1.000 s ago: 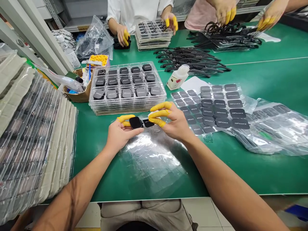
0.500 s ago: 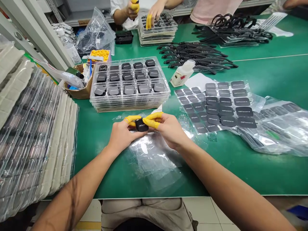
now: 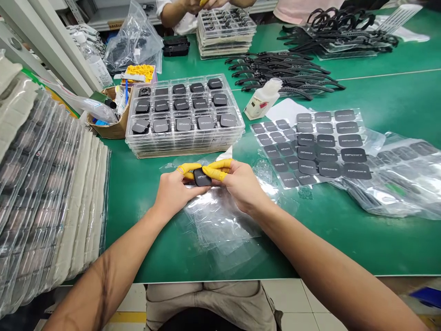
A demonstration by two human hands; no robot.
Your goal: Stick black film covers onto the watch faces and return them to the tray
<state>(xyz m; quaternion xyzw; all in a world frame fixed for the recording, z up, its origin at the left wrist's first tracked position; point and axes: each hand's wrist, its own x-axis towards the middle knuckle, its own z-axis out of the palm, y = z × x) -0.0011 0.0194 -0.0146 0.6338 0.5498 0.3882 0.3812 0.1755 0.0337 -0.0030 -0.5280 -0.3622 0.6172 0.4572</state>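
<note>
Between my two hands is a small black square smartwatch body (image 3: 202,177) with white lettering on its face. My left hand (image 3: 175,186) grips it from the left, the fingers in yellow finger cots and the thumb along its lower edge. From the right, my right hand (image 3: 239,181) presses yellow-covered fingers on its upper right corner. Thin clear plastic sheets (image 3: 223,220) lie on the table under my hands. Just behind them stands a stack of clear trays (image 3: 186,142) with similar black watch bodies in the top one. To the right lie sheets of dark lettered stickers (image 3: 324,154).
A white bottle (image 3: 263,99) stands behind the stickers. Black watch straps (image 3: 282,73) lie farther back. Tall stacked trays (image 3: 51,193) line the left side, near a cardboard box (image 3: 113,126) of small items. Across the green table (image 3: 379,248), a co-worker's hands are above another tray stack (image 3: 225,37).
My view has shifted slightly. My hands keep hold of the smartwatch body with little visible movement. The co-worker's hands across the table have come together, away from their tray.
</note>
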